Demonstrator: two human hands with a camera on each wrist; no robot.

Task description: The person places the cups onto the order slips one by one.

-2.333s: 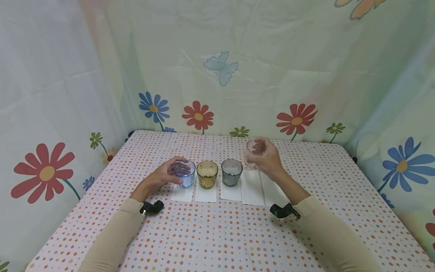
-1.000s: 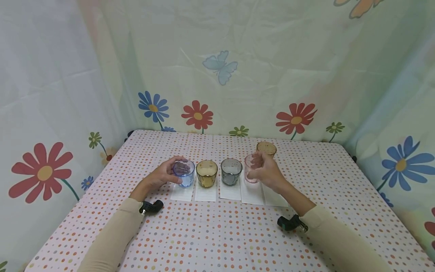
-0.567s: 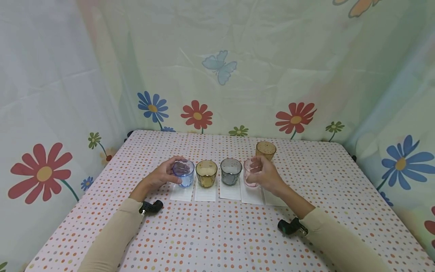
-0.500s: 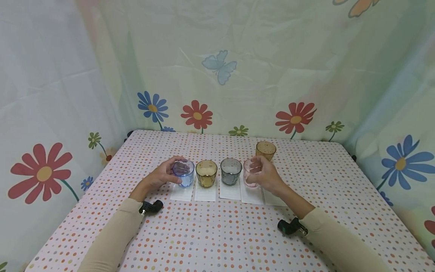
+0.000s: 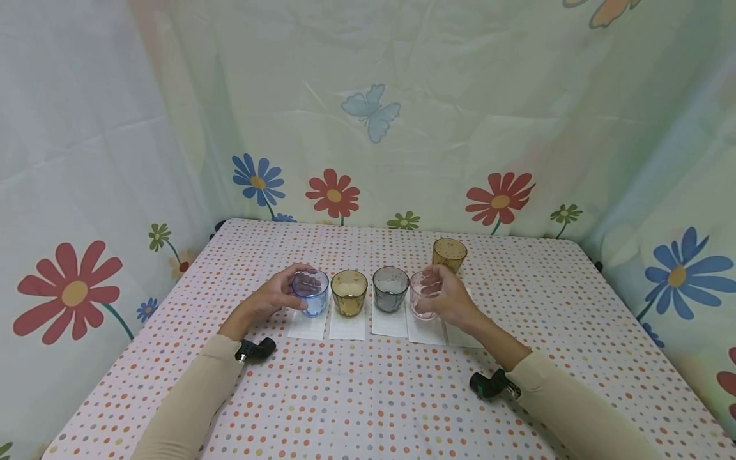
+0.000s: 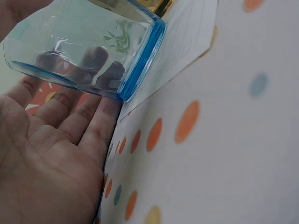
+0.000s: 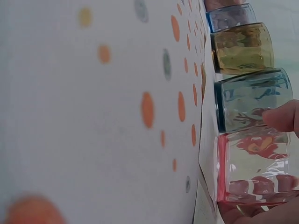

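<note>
My left hand (image 5: 267,301) curls round a blue-tinted glass (image 5: 312,295), thumb in front and fingers behind, as the left wrist view also shows. At the right end of the row my right hand (image 5: 455,299) holds a pink-tinted glass (image 5: 420,295) between thumb (image 7: 284,116) and fingers. Between the two hands stand a yellow glass (image 5: 349,295) and a grey glass (image 5: 391,291), both upright. These glasses form one row on white paper slips. The pink glass stands close beside the grey one, on its slip; my right fingers partly cover it.
Behind my right hand stands an amber glass (image 5: 450,253), outside the row. A further paper slip (image 5: 462,337) lies under my right wrist. The table (image 5: 345,402) wears a dotted cloth, and printed curtains (image 5: 437,128) enclose it at the back and sides.
My right hand has brought the pink glass from farther back down to the row, beside the grey glass. The amber glass behind has come into view. My left hand stays on the blue glass.
</note>
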